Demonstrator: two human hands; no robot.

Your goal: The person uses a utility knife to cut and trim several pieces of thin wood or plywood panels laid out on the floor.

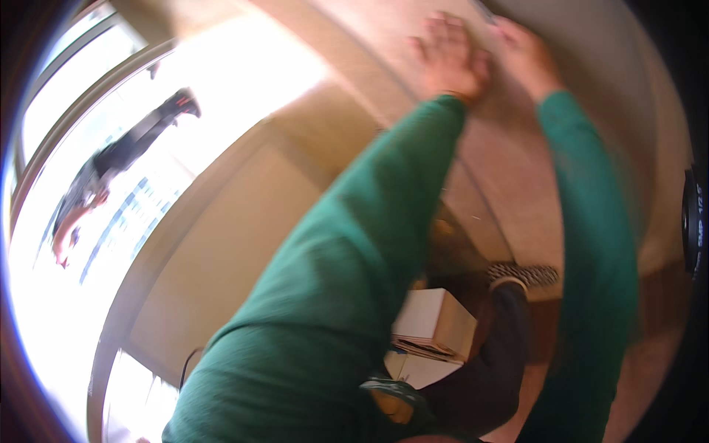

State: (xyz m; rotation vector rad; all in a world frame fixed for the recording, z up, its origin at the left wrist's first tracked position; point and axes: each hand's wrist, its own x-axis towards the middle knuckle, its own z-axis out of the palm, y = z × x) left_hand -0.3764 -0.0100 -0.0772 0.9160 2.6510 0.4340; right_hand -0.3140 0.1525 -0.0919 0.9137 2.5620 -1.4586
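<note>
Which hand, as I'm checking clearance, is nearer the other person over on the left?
Left. The left hand, spread over the beige surface, is to the right of the other person; the right hand is farther right. Both are well apart from them.

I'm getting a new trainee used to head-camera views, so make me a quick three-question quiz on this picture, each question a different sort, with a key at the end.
1. Multiple choice: what colour are the sleeves on the person's two arms?
A) grey
B) green
C) white

2. True or false: the left hand is clenched in a fist, tucked behind the right hand.

3. Fill in the blank: in the picture, the speckled shoe shows to the ____ of the white-and-brown box.

Key
1. B
2. False: the left hand's fingers are extended, and it shows to the left of the right hand.
3. right
</note>
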